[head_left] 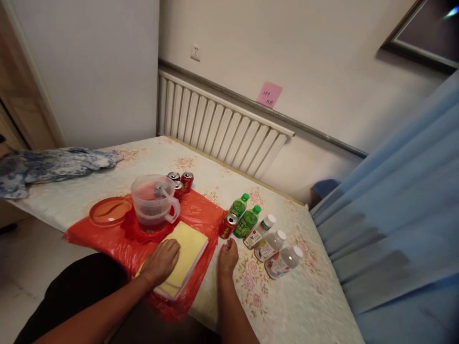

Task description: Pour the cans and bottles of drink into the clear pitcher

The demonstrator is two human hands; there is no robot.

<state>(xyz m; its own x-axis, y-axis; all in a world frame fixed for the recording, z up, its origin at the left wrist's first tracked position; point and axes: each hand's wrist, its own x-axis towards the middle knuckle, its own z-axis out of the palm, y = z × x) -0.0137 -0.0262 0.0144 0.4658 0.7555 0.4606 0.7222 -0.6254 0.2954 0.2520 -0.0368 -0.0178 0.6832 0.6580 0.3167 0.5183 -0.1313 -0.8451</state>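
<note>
The fingers of the left hand lie close together and slightly bent, palm down on a folded yellow cloth with pale edges, at the lower centre of the frame; they are open rather than gripping. The fingers of the right hand curl inward just below a red metal drink can; whether they are fully closed or touch the can, I cannot tell. To steady the cloth well, I would spread the pressure through the palm and flattened fingers, keeping its layers aligned and the thin, wrinkled red plastic sheet beneath it from bunching. The left forearm slants up from the lower left, its wrist low over the cloth's near side; the right forearm rises from the bottom edge, right of centre, more upright. Beyond the left fingertips stands a translucent plastic jug with a side handle, an orange-red round plastic lid lying to its left and three red cans behind it. Right of centre are two green-capped plastic bottles, then three clear white-capped bottles angling toward the lower right over the pale floral tablecloth.
</note>
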